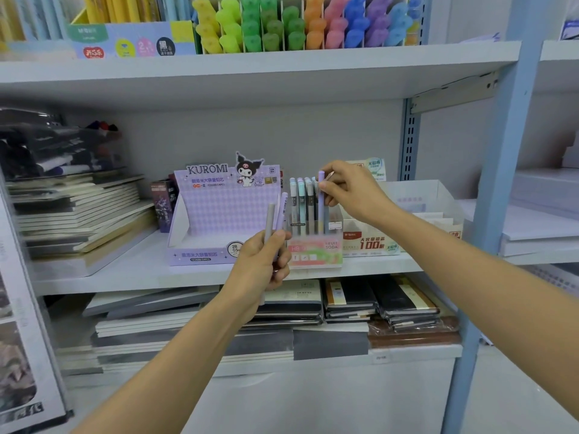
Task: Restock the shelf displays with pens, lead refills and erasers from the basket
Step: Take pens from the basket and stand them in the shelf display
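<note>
lead refill tubes [301,198]: smooth matt plastic. fruit soda holder [315,250]: clear glossy plastic. kuromi display box [225,211]: printed matt card. shelf board [125,274]: matt painted metal. notebooks [404,299]: glossy film wrap.

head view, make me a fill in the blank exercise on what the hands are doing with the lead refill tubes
1. The right hand pinches a ___ tube at the clear display holder.
2. The left hand holds ___ tubes upright.
3. The box left of the holder bears the name ___.

Missing words: purple; two; KUROMI
</note>
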`<state>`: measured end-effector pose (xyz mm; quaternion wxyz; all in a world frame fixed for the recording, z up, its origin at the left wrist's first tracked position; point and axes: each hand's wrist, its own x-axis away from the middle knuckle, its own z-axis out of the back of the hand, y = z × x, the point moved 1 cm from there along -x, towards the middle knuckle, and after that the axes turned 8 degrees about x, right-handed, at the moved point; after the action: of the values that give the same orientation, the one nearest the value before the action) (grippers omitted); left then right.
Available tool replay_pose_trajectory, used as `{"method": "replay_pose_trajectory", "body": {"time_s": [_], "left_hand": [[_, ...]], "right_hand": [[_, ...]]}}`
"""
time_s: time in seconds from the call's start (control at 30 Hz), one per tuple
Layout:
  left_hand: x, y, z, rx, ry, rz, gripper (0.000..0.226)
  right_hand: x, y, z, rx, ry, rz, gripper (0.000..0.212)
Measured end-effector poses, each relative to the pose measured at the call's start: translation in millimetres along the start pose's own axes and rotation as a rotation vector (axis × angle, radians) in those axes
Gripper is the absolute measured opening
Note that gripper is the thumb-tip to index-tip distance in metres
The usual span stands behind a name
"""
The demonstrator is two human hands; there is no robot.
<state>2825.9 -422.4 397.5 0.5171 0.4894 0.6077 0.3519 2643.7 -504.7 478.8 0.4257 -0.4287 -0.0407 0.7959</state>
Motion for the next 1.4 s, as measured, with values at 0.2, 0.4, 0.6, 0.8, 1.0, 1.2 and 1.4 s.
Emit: {"method": "replay_pose_trajectory", "body": {"time_s": [0.2,0.4,0.6,0.8,1.0,1.2,1.4], "left_hand": [[-2.1,-3.4,3.3,0.015,-0.028,-0.001,0.027],[-5.3,-3.6,0.4,0.095,-0.047,0.019,0.028],[0.1,-2.1,-2.9,0.09,-0.123,0.043,0.027],[5.4,1.0,-9.7,0.024,-0.178,0.02,0.027],[6.0,7.4,8.4,0.052,0.071,-0.054,0.017],[8.1,16.4,-3.0,0.262,0.217,-0.148,0.024],[14.9,21.0,-15.7,0.116,0.14,-0.196,0.014]], "right_hand": [[4.2,7.3,-6.3,0.144,0.103,0.073,0.02],[5.3,11.9,-10.0,0.23,0.132,0.037,0.029],[23.9,-7.8,6.8,-0.249,0.089,0.005,0.031],[40.0,-18.9,6.6,-0.568,-0.116,-0.021,0.014],[52.1,-4.5,28.3,-0.636,-0.057,-0.118,0.013],[75.5,-0.3,10.1,-0.498,-0.417,-0.134,0.019],[72.5,-14.2,4.2,-0.386,-0.356,-0.028,0.022]]}}
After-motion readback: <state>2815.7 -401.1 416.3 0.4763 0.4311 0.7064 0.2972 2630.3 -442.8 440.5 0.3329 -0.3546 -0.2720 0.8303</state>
